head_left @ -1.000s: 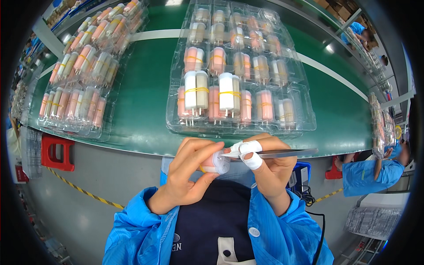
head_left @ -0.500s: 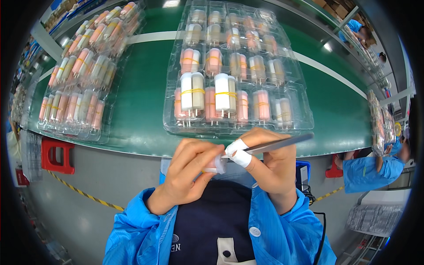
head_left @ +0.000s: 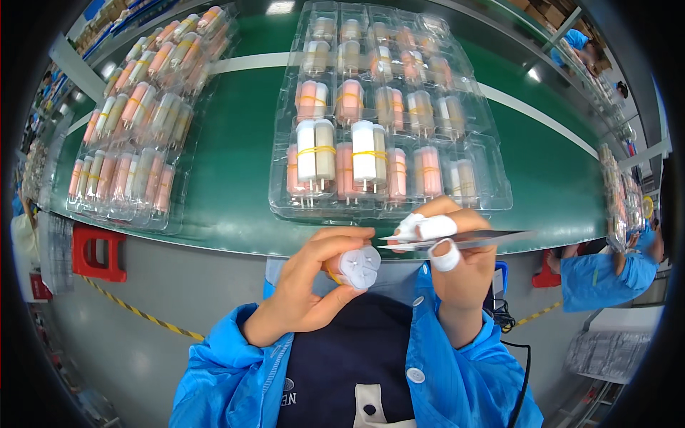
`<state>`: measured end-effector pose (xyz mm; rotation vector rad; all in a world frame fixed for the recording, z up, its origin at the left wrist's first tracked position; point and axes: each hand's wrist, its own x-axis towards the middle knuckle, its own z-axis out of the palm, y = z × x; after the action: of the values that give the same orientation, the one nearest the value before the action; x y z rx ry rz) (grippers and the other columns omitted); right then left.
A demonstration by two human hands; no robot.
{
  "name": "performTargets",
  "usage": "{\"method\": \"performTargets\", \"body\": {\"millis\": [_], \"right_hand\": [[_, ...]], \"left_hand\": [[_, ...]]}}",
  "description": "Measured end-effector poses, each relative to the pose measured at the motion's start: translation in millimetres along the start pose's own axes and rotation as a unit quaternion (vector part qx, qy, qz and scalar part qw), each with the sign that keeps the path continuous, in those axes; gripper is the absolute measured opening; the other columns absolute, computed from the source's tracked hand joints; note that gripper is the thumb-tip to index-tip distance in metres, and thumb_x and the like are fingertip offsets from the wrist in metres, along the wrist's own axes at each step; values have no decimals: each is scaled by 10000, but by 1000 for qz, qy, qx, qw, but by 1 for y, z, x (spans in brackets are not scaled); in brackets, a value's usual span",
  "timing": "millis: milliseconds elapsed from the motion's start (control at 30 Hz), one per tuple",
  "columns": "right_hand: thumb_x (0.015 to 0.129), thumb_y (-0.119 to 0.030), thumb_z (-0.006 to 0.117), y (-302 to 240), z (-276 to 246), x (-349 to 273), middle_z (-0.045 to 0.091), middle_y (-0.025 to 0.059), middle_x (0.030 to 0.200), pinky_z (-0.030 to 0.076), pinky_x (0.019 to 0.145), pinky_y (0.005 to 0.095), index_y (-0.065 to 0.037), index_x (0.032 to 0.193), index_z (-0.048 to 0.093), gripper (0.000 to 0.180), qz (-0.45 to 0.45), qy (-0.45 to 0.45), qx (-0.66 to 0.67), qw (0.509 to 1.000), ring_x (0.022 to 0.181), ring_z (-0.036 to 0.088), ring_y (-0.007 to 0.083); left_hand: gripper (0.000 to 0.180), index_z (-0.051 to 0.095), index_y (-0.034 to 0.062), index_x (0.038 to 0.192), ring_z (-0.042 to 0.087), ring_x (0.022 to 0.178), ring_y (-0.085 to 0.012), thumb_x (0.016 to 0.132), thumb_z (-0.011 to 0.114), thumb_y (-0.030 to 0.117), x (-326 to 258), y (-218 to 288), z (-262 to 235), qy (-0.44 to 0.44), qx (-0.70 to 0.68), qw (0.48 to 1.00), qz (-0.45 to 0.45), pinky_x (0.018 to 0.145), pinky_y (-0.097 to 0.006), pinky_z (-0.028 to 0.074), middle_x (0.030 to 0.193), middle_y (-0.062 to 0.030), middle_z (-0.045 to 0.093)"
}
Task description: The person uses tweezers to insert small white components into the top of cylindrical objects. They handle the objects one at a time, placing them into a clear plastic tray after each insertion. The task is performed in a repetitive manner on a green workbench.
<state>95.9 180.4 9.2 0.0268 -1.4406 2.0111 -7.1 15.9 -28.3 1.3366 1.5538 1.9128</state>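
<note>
My left hand [head_left: 307, 289] grips a bundle of white cylinders [head_left: 359, 265], their flat ends with small pins facing me. My right hand [head_left: 457, 260], with white tape on several fingertips, holds metal tweezers [head_left: 464, 239] whose tip points at the bundle's end. Just beyond my hands lies a clear plastic tray [head_left: 499, 192] on the green belt [head_left: 235, 157], holding pairs of white and pink cylinders bound with yellow bands [head_left: 316, 151].
A second clear tray [head_left: 128, 135] of pink and white cylinders lies at the left on the belt. More trays [head_left: 619, 203] sit at the right. Another person in a blue coat [head_left: 606, 271] works at the right. A red stool [head_left: 96, 253] stands below the belt edge.
Both hands have shifted slightly lower and the bundle has turned so its pinned end faces me. The tweezers stay held level at the bundle.
</note>
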Motion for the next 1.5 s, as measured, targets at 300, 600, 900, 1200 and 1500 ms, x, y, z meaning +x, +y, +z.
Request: {"method": "performTargets", "body": {"millis": [300, 600, 900, 1200, 1500], "right_hand": [[756, 4, 731, -5, 10, -10, 674, 160, 900, 520, 673, 288, 28, 977, 675, 229, -20, -4, -165, 986, 794, 660, 197], [767, 4, 721, -2, 10, -10, 677, 159, 886, 530, 661, 280, 28, 966, 673, 206, -37, -23, -206, 978, 784, 669, 198], [771, 20, 700, 1, 9, -9, 677, 156, 881, 526, 665, 278, 30, 960, 672, 191, -44, -39, -230, 971, 791, 667, 197], [773, 35, 684, 4, 10, -10, 679, 154, 862, 525, 636, 273, 27, 936, 671, 164, -60, -26, -228, 971, 755, 666, 195], [768, 39, 644, -8, 13, 0, 662, 135, 805, 508, 595, 264, 21, 882, 663, 117, -40, -84, -312, 946, 691, 653, 200]], "left_hand": [[529, 499, -35, 1233, 570, 1003, -316, 756, 711, 53, 1, 4, -3, -20, 49, 999, 4, 868, -370, 449, 1109, -197, 582], [526, 537, -61, 1200, 569, 960, -324, 723, 720, 62, 2, 3, -5, -18, 97, 995, 23, 846, -382, 444, 1072, -194, 585], [528, 550, -62, 1180, 573, 939, -335, 696, 722, 60, 2, 4, -6, -13, 129, 991, 27, 827, -391, 444, 1061, -197, 589], [515, 562, -56, 1175, 574, 932, -340, 703, 726, 71, 3, 5, -5, -11, 144, 989, 28, 812, -397, 450, 1057, -199, 590], [492, 581, -57, 1153, 567, 882, -337, 689, 717, 34, 8, 9, -6, -22, 212, 975, 60, 758, -386, 462, 1033, -187, 584]]}}
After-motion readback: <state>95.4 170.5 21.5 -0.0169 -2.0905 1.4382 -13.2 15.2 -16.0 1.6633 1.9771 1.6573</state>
